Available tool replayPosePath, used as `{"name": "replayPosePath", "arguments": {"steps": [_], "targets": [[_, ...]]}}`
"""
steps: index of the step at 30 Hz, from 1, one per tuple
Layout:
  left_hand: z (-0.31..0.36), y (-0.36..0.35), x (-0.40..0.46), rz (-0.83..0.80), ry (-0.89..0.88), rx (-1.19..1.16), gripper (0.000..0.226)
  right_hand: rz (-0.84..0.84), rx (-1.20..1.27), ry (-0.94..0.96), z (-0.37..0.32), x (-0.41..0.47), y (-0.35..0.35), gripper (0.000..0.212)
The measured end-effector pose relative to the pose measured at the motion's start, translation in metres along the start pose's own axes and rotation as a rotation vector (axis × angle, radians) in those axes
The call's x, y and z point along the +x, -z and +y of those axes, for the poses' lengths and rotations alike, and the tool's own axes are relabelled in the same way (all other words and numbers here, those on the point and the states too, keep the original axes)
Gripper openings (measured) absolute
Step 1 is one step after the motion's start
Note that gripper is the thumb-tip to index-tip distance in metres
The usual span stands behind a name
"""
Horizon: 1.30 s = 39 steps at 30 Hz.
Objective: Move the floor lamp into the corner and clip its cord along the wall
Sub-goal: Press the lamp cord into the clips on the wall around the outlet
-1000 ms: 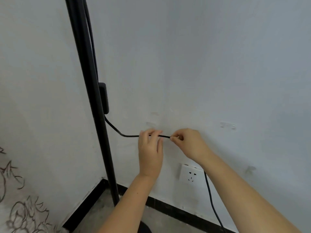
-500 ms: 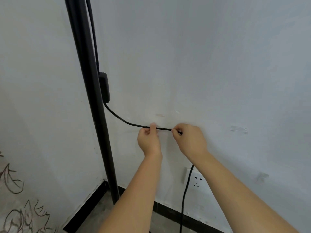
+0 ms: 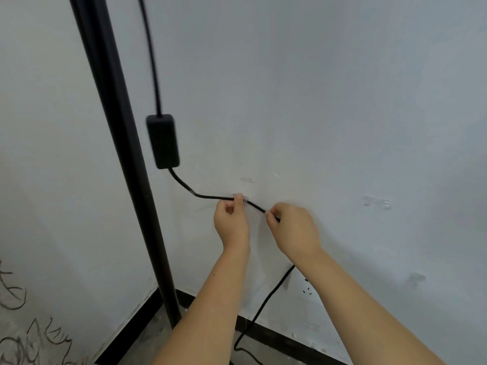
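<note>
With the lamp pole (image 3: 123, 164) standing in the corner at frame left, I pinch the cord (image 3: 210, 196) in both hands at centre frame: left hand (image 3: 232, 222) presses it at a clear wall clip (image 3: 243, 199), right hand (image 3: 292, 227) keeps it taut for seating.

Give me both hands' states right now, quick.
Left hand: closed, pinching the cord at a clear wall clip.
Right hand: closed, pinching the same cord.
</note>
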State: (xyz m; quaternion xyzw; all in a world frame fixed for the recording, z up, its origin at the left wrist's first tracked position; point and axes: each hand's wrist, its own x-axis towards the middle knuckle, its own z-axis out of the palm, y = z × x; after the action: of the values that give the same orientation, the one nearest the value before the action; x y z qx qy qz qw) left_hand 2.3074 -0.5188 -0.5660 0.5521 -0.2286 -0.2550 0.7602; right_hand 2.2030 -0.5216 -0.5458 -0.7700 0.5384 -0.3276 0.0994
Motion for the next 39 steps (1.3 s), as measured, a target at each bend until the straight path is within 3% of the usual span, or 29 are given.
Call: {"name": "replayPosePath", "arguments": {"steps": [4,7,10,12,15,19,26,31,39], "targets": [[0.004,0.000,-0.001,-0.041,0.121,-0.063,0.030,-0.172,0.228,-0.098,0.010,-0.013,-0.010,0.038],[0.006,-0.001,-0.004,-0.076,0.224,-0.114,0.029,-0.297,0.496,-0.238,0.034,-0.035,-0.002,0.032],[0.010,-0.005,-0.006,-0.080,0.322,-0.197,0.026,-0.276,0.683,-0.390,0.067,-0.055,0.026,0.028],[0.012,-0.007,-0.007,-0.081,0.369,-0.245,0.025,-0.140,0.741,-0.427,0.083,-0.064,0.052,0.027],[0.015,-0.010,-0.009,-0.087,0.430,-0.296,0.023,0.109,0.625,-0.301,0.092,-0.071,0.090,0.023],[0.021,-0.013,-0.007,-0.071,0.439,-0.295,0.024,0.172,0.389,-0.147,0.084,-0.069,0.115,0.014],[0.022,-0.012,-0.005,-0.036,0.303,-0.219,0.004,0.300,0.332,-0.134,0.093,-0.057,0.136,0.023],[0.017,-0.013,-0.008,-0.028,0.242,-0.236,0.023,0.342,0.337,-0.135,0.094,-0.048,0.144,0.019],[0.013,-0.010,-0.001,-0.029,0.252,-0.253,0.022,0.421,0.332,-0.218,0.104,-0.047,0.142,0.026]]}}
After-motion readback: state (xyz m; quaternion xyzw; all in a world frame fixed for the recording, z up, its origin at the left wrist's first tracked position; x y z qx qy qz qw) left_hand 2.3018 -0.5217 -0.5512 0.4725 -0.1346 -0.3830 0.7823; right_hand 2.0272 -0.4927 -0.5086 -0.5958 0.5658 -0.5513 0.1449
